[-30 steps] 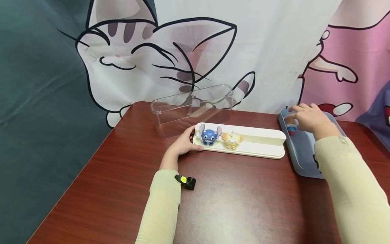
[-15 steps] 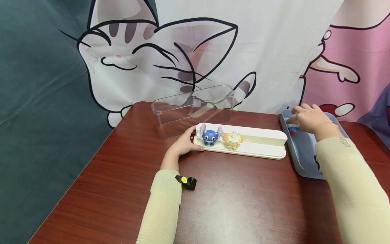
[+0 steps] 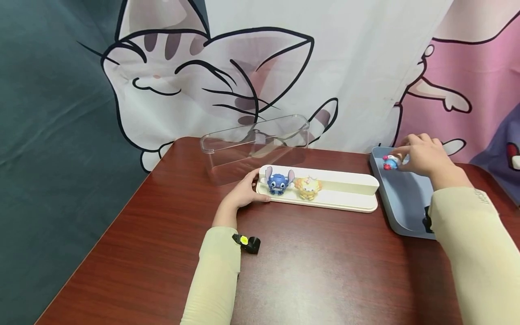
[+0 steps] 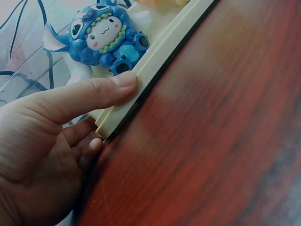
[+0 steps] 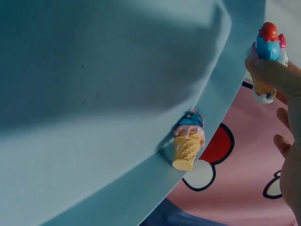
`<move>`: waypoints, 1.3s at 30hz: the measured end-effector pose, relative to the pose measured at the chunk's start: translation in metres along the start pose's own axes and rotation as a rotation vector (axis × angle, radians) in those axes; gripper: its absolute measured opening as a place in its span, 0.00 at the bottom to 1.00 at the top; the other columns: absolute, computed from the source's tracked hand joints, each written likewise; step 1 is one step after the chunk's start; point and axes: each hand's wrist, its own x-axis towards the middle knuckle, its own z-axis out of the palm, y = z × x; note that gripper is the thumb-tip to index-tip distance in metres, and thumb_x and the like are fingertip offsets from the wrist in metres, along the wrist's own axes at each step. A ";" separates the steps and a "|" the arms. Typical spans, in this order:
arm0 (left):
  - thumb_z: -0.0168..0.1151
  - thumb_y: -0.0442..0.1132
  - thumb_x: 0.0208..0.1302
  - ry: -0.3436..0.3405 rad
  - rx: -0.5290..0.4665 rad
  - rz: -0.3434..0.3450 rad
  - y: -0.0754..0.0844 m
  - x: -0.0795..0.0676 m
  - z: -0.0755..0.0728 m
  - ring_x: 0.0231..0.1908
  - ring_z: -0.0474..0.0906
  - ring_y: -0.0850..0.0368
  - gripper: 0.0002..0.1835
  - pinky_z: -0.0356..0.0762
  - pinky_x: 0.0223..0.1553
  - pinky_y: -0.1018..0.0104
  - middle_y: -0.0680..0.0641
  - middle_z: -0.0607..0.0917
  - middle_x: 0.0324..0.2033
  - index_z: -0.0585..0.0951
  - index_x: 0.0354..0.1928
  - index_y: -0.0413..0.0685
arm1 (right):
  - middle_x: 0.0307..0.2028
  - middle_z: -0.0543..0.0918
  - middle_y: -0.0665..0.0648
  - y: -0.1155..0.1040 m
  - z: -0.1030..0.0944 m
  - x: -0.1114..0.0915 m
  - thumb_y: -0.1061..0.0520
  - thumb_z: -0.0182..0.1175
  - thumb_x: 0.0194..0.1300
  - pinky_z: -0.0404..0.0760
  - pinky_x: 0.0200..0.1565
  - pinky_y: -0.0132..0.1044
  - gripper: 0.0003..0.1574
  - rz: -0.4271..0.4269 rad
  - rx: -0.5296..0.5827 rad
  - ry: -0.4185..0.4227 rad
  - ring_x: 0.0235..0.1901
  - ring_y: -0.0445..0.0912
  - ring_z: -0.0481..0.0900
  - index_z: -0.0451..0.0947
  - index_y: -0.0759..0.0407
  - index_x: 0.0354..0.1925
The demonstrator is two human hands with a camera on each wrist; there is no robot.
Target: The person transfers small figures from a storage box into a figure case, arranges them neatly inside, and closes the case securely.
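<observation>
My left hand grips the left end of a cream display base, its thumb along the front ledge. On that base stand a blue long-eared figurine, whose smiling white face shows in the left wrist view, and a yellow fluffy one to its right. Over a blue-grey tray, my right hand pinches an ice-cream-cone figurine with blue and red on top. The right wrist view shows a second ice-cream-cone figurine lying in the tray against its wall.
A clear plastic cover stands on the dark red table behind the base. At the back hangs a cartoon-printed curtain. The tray sits just right of the base.
My right hand has lifted the ice-cream-cone figurine from the tray's far left corner and moved slightly right, so more of the figurine shows. The left hand and base stay put.
</observation>
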 end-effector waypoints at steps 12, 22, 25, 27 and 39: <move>0.76 0.35 0.42 0.002 0.004 -0.001 0.002 -0.002 0.000 0.58 0.64 0.49 0.53 0.61 0.59 0.57 0.43 0.62 0.63 0.55 0.69 0.45 | 0.36 0.76 0.66 -0.011 -0.003 0.002 0.52 0.72 0.45 0.64 0.39 0.55 0.28 0.043 0.198 0.130 0.40 0.59 0.66 0.78 0.69 0.42; 0.76 0.36 0.42 0.004 0.011 -0.007 0.003 -0.003 0.000 0.58 0.63 0.48 0.53 0.61 0.59 0.57 0.43 0.62 0.63 0.55 0.69 0.44 | 0.32 0.78 0.63 -0.025 -0.009 0.003 0.46 0.69 0.51 0.68 0.28 0.34 0.31 0.206 0.429 0.189 0.30 0.46 0.70 0.77 0.69 0.43; 0.76 0.36 0.42 0.003 0.012 -0.009 0.003 -0.002 0.000 0.58 0.63 0.48 0.53 0.60 0.60 0.57 0.43 0.62 0.63 0.55 0.69 0.44 | 0.31 0.79 0.61 -0.026 -0.011 0.002 0.43 0.68 0.52 0.68 0.24 0.30 0.33 0.253 0.489 0.202 0.26 0.38 0.70 0.77 0.68 0.44; 0.76 0.36 0.42 0.001 0.013 -0.008 0.002 -0.002 0.000 0.58 0.63 0.48 0.53 0.60 0.60 0.57 0.43 0.62 0.63 0.55 0.69 0.44 | 0.30 0.80 0.59 -0.028 -0.013 0.002 0.42 0.67 0.53 0.68 0.23 0.30 0.34 0.275 0.520 0.210 0.25 0.35 0.69 0.77 0.69 0.45; 0.76 0.36 0.43 -0.006 -0.011 -0.014 0.001 0.000 0.000 0.59 0.62 0.47 0.53 0.58 0.61 0.55 0.42 0.61 0.64 0.54 0.70 0.45 | 0.27 0.71 0.32 -0.044 -0.018 0.003 0.42 0.59 0.60 0.66 0.33 0.31 0.36 0.352 0.739 0.243 0.35 0.39 0.68 0.72 0.69 0.55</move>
